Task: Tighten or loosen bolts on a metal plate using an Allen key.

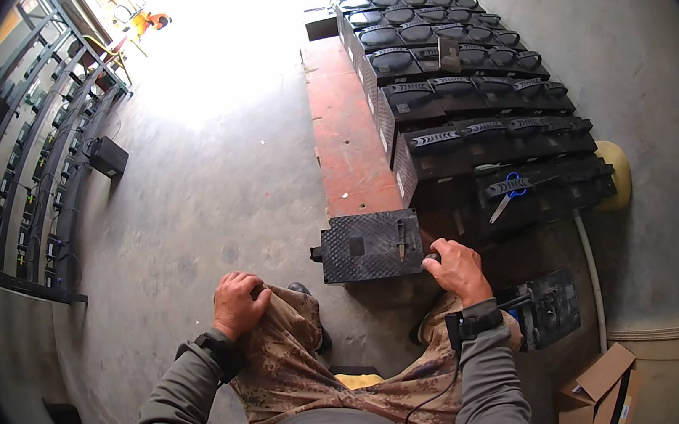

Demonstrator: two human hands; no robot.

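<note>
My left hand [239, 305] rests on my left knee, its fingers curled; a dark bit shows by the thumb, too small to name. Closed round a short dark handle [433, 257], my right hand [461, 271] is just off the right edge of a black box with a textured lid [351, 256]. The handle's far end cannot be made out. A small slim tool [403, 241] lies on that lid. The box sits at the near end of a reddish board [345, 153]. Blue-handled scissors [509, 197] lie on the nearest row of black cases.
Several rows of black cases with handles [485, 128] stretch away at the right. An open black tool case [552, 310] lies by my right knee, near a cardboard box [600, 405]. A yellow container [613, 173] stands by the wall. A metal rack [41, 158] lines the left.
</note>
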